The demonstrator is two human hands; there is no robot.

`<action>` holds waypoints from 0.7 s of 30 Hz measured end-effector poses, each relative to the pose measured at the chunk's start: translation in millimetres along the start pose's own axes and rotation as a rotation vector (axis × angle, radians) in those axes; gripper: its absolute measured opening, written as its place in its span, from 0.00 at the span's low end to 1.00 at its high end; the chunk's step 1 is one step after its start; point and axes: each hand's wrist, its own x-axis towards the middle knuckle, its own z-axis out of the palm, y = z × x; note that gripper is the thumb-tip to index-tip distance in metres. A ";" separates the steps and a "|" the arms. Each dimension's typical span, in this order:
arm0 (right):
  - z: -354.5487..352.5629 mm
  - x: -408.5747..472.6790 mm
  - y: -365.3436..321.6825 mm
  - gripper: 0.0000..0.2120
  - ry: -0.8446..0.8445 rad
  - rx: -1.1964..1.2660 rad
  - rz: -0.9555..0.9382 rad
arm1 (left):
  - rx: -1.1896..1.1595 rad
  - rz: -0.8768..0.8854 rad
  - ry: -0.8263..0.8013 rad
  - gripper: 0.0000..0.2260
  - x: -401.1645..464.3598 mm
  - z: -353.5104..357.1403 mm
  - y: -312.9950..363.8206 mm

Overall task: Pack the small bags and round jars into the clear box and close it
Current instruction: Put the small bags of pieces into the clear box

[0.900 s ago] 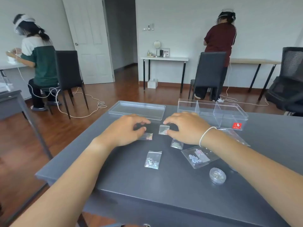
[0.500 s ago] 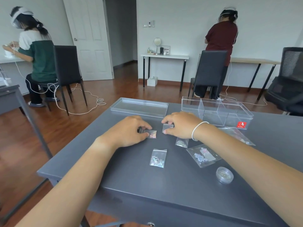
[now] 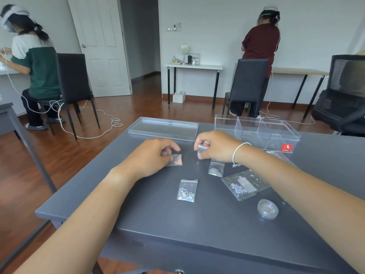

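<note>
Now picking up small bags — packing barely begun. Left hand (image 3: 152, 157) pinching a tiny bag (image 3: 175, 160) of pink bits, flat on the grey table (image 3: 138, 220). Right hand (image 3: 215, 145) closed on another tiny bag (image 3: 202, 149), lifted just off the table. Next: carry both to the clear box (image 3: 256, 133) at two o'clock and drop them into a part of it. Needs a soft grip, since bags look thin and slippery.

Clear box open, split into parts by walls — looks empty, as far as can be told. Lid (image 3: 164, 128) lying apart at twelve o'clock, empty too. Waiting on the table: sparkly bag (image 3: 186, 190) at six o'clock, small bag (image 3: 215, 169) and bigger bead bag (image 3: 245, 184) at four o'clock, round jar (image 3: 267, 209) at five o'clock.
</note>
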 end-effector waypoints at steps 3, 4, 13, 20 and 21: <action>-10.3 -2.8 8.8 0.09 0.022 0.126 -0.010 | -0.051 0.019 0.014 0.12 -0.2 0.1 0.2; -14.3 -3.4 12.1 0.11 0.034 0.173 -0.005 | -0.066 0.029 0.018 0.13 -0.2 0.2 0.6; -57.9 3.2 41.9 0.18 0.219 0.450 0.118 | -0.287 0.081 0.113 0.17 1.9 1.3 7.2; -66.2 13.7 60.7 0.09 0.312 0.402 0.168 | -0.369 0.072 0.146 0.19 1.9 1.6 12.7; -64.8 15.3 62.1 0.08 0.321 0.348 0.174 | -0.359 0.067 0.149 0.20 1.6 1.3 13.3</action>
